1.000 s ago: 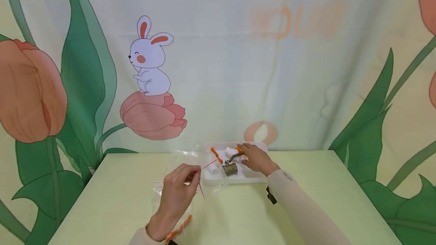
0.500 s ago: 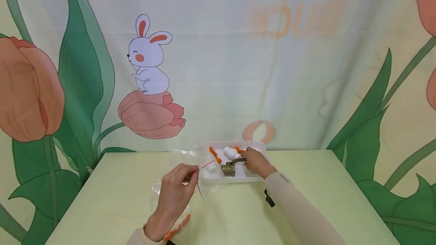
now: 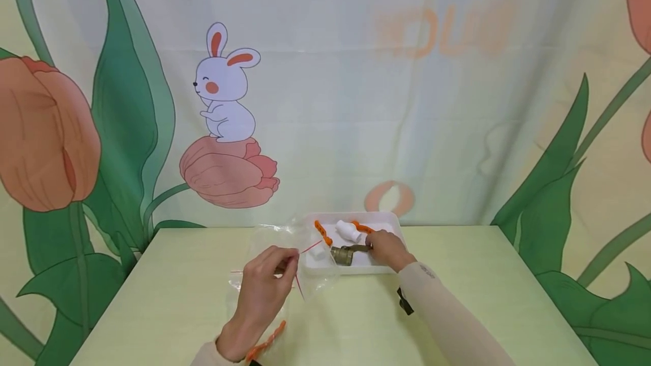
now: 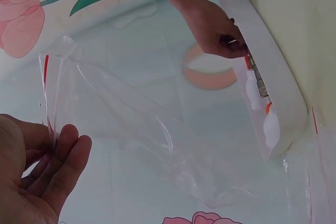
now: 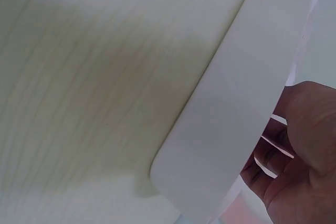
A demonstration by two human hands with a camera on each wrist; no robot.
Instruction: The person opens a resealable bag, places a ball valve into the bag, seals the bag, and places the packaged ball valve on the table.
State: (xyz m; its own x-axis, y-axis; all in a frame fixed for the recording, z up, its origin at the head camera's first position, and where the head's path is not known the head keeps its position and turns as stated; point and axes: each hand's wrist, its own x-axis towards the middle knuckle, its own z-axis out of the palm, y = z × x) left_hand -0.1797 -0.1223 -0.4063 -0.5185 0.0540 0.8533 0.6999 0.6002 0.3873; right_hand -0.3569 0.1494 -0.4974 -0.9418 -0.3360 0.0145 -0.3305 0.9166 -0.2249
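Observation:
My left hand [image 3: 267,278] pinches the top edge of a clear zip bag [image 4: 131,114] with a red strip along its mouth. The bag hangs from the thumb and fingertips and looks limp. At the white tray [image 3: 376,269], my right hand [image 3: 389,248] reaches in and grips the lever end of a brass ball valve [image 3: 342,256]. The valve's body lies at the tray's near side. Behind it sit a white bottle-shaped piece [image 3: 348,231] and two orange twisted pieces, one left [image 3: 322,232], one partly behind the hand. The right fingertips are hidden by the tray wall in the right wrist view.
Another clear bag with an orange twisted piece [image 3: 269,340] lies on the table [image 3: 458,287] beside the left forearm. A further white piece [image 3: 316,251] shows through the held bag at the tray's left end. A printed curtain [image 3: 325,100] hangs behind the table.
My right hand has moved down and nearer from the tray's back, and the valve's lever has swung toward the front with it. My left hand keeps its hold on the bag.

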